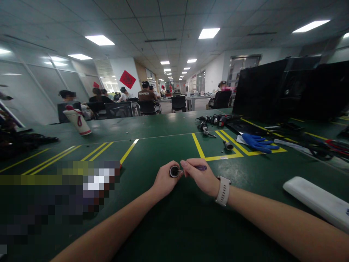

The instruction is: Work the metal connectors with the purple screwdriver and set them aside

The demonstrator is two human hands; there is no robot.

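The left hand's grip pinches the black cylinder just over the counter, the right hand's pinches the purple tool, tip at its opening; best brace both wrists, keeping the tip square.

A long open-plan office runs back under a tiled ceiling with rectangular light panels. Glass partitions line the left; a red diamond decoration hangs on a white pillar. Black office chairs stand at distant desks. Yellow tape lines cross the green workbench.
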